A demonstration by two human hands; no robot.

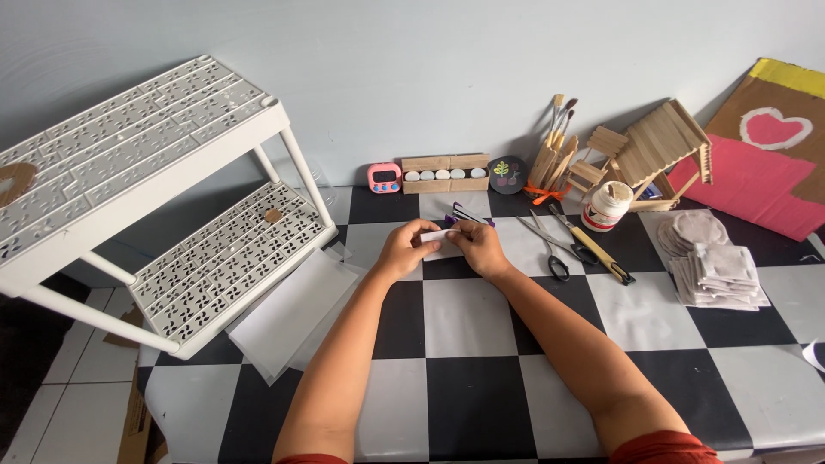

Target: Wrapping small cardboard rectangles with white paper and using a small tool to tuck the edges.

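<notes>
Resting on a black-and-white checkered table point(468, 318), both hands meet over a small white paper piece point(443, 243) near the table's far middle. Left hand point(406, 248): fingers closed on the paper's left end, pinching it. Right hand point(479, 247): fingers closed on the paper's right end, thumb on top. The paper lies low over the table between the two hands; whether it touches the surface cannot be told.

Just behind the hands: a purple and black item point(468, 215), partly hidden. Right of the hands: scissors point(550, 247) and a yellow-handled utility knife point(597, 247), lying side by side. Further right: a white glue jar point(607, 206), upright. Right edge: stacks of pale cut fabric or paper pieces point(715, 268).

Along the wall: a pink timer point(384, 177), a wooden-stick box of white round lids point(445, 174), a wooden holder with brushes point(550, 155), a craft-stick house point(662, 150), a cardboard sheet painted pink with a heart point(765, 159).

Left: a white perforated two-shelf rack point(172, 198), with translucent sheets point(296, 314) lying beside its lower shelf.
</notes>
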